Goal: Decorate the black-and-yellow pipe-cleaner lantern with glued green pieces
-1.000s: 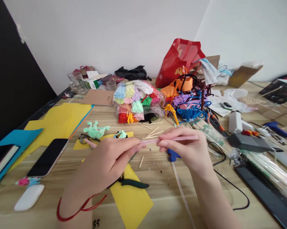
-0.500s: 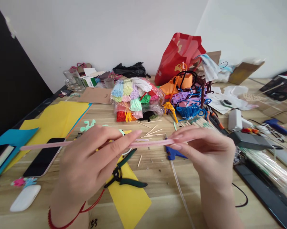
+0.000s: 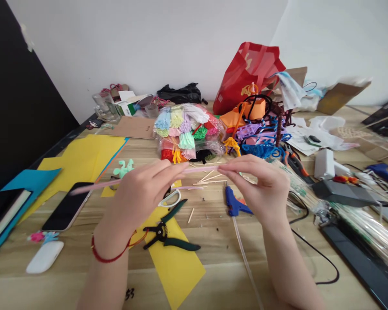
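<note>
A pale pink pipe cleaner (image 3: 202, 169) stretches level between my two hands above the table. My left hand (image 3: 145, 191), with a red cord bracelet on its wrist, is closed round it, and the pipe cleaner's long tail sticks out to the left over a phone. The fingertips of my right hand (image 3: 256, 183) pinch it near its right end. Under the hands lie green-handled pliers (image 3: 161, 232) on a yellow sheet (image 3: 181, 275), white-handled scissors (image 3: 170, 199) and a blue glue gun (image 3: 234, 204) with a clear glue stick (image 3: 245, 258) trailing from it.
At the back stand bagged bundles of coloured pipe cleaners (image 3: 189, 133) and a red bag (image 3: 248, 69). Several thin wooden sticks (image 3: 209, 177) lie scattered mid-table. To the left are a phone (image 3: 66, 209), a white case (image 3: 45, 257) and yellow sheets (image 3: 80, 155); a black cable (image 3: 323, 254) curves at right.
Both hands have moved up and away from me with the pink pipe cleaner, and the left also shifted right. The view has shifted slightly. The grip on the pipe cleaner continues.
</note>
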Demonstrator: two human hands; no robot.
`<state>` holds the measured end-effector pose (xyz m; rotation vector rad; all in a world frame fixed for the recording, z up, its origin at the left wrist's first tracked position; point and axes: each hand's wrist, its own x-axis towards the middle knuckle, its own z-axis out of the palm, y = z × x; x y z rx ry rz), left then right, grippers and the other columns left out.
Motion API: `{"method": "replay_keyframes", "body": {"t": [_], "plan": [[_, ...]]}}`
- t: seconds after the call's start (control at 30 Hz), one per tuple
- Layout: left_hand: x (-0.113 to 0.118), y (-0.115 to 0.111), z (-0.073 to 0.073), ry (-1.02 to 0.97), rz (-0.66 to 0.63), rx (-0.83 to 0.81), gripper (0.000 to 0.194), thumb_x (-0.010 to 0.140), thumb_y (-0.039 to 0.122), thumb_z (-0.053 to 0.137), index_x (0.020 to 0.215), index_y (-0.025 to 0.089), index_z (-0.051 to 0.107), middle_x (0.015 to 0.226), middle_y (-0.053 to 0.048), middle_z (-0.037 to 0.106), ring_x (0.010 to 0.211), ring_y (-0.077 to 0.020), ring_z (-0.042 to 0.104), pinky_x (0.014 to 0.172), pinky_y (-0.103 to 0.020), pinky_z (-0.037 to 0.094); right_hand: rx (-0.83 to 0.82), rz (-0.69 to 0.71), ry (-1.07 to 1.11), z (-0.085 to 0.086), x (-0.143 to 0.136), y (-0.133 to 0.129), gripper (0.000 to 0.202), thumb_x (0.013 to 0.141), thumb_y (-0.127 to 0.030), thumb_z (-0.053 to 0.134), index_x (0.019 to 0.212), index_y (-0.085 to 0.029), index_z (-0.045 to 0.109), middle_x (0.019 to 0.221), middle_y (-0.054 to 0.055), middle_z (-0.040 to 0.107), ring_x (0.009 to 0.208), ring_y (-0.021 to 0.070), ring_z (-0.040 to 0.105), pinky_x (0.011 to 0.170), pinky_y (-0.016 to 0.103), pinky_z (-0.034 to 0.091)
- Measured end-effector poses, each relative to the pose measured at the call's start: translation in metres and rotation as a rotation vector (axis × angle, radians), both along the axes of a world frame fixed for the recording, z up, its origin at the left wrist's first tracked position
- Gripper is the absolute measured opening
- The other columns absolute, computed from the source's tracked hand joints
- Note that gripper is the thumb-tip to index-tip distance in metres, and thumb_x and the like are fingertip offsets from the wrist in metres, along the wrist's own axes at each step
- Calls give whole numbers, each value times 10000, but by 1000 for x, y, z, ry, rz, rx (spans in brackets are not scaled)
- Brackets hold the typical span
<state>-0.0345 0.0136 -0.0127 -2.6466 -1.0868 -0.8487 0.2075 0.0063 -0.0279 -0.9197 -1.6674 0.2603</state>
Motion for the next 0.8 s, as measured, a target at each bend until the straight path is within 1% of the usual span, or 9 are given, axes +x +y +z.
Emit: {"method": "replay_keyframes", "body": {"t": [0.03,0.17,0.23,0.33,0.5,0.6,0.67,0.73,0.8], "plan": [[-3,3,-1,-9,12,-35,295,1042,229,431,1199,144,666,898,-54,692,801,-178,637,680,-292,456,-6,-14,-1,-1,3,4,161,857,-148,741,874,-295,804,844,5,792,785,195,728,735,339,587],[-14,12,-5,-83,21,-158,295,1046,281,428,1153,168,679,987,-59,717,868,-172,659,749,-278,467,-30,-30,-23,-6,12,15,132,865,-162,728,847,-274,796,823,6,789,763,191,715,721,331,566],[-17,15,-6,-80,66,-206,296,1045,297,424,1092,172,688,961,-51,713,844,-170,653,730,-277,456,-32,-97,-38,-7,17,20,113,871,-186,720,839,-267,791,821,12,785,763,196,711,715,335,560],[-23,18,-6,-84,125,-227,293,1044,294,409,1043,190,683,940,-37,706,830,-166,648,712,-278,433,1,-219,-58,-10,25,27,95,868,-213,721,819,-263,786,791,14,773,752,195,700,696,329,550],[-38,21,-6,-147,190,-271,272,1044,328,399,979,218,639,946,-27,701,844,-167,641,744,-290,433,53,-355,-44,-20,40,41,72,860,-244,726,813,-245,781,771,23,757,737,194,693,702,321,550],[-48,26,-8,-210,318,-248,266,1035,333,392,966,227,626,935,-28,700,844,-176,634,768,-301,438,61,-439,-13,-30,44,50,68,861,-265,716,835,-227,766,777,32,757,732,202,700,718,330,570],[-52,32,-12,-188,440,-294,286,1024,356,390,951,220,630,924,-41,708,843,-196,639,751,-312,437,-23,-483,-102,-38,42,56,111,889,-284,674,863,-207,750,829,55,762,763,212,707,747,338,577],[-53,37,-19,-83,553,-445,327,1010,400,387,955,206,644,935,-73,722,866,-236,652,728,-330,442,-160,-508,-254,-46,36,62,162,927,-269,604,914,-181,739,912,93,761,821,227,711,780,343,569],[-50,42,-26,18,609,-602,344,984,424,419,955,187,667,941,-112,736,879,-277,668,710,-350,458,-286,-502,-390,-56,29,68,204,943,-221,543,968,-162,737,972,127,754,869,248,711,799,351,552]]}}
